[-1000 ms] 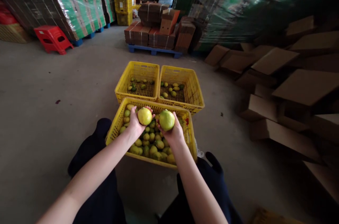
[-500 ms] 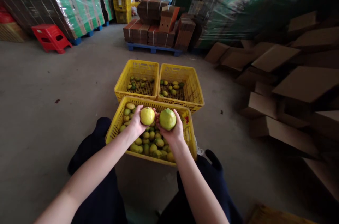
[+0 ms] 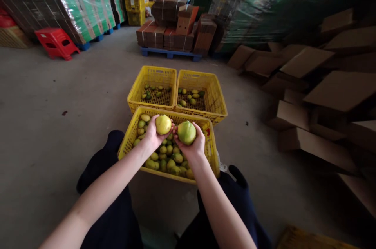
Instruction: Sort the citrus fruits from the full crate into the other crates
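Above the near yellow crate (image 3: pixel 128 139), my left hand (image 3: pixel 152 134) is closed round a yellow lemon (image 3: pixel 163 124). My right hand (image 3: pixel 194 148) cups a larger, greener lemon (image 3: pixel 187 132) beside it, its fingers curled under the fruit. The fingertips of both hands come close together between the two fruits; whether they touch is unclear. Below them, many yellow-green lemons (image 3: pixel 171 164) fill the near crate. Behind it stand a left crate (image 3: pixel 133 91) and a right crate (image 3: pixel 219 98), each with several lemons on its slatted bottom.
A red stool (image 3: pixel 57 42) stands at the left by wrapped pallets (image 3: pixel 85 6). Flattened boxes lie stacked on a blue pallet (image 3: pixel 170 53) ahead. Cardboard boxes (image 3: pixel 305 62) are heaped at the right. Part of another yellow crate (image 3: pixel 311 241) shows at the bottom right.
The yellow lemon in my left hand has been turned and raised slightly. The greener lemon has turned in my right hand, showing a different side. The crates have not moved.
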`<state>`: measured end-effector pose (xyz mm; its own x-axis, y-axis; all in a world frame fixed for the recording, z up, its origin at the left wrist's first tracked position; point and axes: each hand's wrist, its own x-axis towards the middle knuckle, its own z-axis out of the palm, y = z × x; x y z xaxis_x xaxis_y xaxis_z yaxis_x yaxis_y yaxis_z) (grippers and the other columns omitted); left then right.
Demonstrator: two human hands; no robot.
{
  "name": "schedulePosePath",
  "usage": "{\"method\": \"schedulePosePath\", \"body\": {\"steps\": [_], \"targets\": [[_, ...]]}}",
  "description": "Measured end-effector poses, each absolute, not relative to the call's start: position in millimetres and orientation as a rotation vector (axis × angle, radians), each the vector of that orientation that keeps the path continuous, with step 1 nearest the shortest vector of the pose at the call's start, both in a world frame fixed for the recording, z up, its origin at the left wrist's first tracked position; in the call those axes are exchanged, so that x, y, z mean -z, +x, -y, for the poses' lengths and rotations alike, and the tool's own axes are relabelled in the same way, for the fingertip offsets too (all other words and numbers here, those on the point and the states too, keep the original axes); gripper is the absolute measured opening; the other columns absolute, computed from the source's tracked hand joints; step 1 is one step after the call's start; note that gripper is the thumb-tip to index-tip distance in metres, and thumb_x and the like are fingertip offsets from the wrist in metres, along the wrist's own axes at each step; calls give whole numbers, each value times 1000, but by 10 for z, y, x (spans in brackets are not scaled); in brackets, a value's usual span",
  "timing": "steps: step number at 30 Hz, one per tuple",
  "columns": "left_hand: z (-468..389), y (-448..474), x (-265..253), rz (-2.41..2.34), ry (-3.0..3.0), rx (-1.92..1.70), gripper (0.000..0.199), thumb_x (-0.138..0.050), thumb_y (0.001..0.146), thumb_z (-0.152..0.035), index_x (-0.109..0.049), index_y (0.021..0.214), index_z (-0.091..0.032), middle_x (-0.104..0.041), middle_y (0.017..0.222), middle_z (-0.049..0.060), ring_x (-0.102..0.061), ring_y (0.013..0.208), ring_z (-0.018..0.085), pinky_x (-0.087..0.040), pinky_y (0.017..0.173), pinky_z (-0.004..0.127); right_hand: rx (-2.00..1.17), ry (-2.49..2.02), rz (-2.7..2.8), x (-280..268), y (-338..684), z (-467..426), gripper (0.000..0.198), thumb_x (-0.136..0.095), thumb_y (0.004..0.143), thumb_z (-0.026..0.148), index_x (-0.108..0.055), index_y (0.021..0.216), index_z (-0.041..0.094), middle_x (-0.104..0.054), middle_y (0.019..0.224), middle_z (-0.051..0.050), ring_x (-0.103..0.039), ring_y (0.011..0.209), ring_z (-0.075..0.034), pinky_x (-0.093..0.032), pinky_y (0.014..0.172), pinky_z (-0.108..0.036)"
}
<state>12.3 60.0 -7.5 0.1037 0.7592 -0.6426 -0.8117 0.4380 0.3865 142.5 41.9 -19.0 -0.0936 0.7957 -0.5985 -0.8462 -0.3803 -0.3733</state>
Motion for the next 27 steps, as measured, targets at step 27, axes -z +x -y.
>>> {"method": "schedulePosePath", "body": {"steps": [27], "targets": [[-639,93,185,-900,-102,-1257,25,-48,92,-30,-67,98,-15,-71,75,9,-65,57,17,-52,45,24,-1774,-1008,-7,113,1385,-427,24,-65,80,42,-62,75,19,-67,59,-1,-65,54,-17,-49,41,-24]]}}
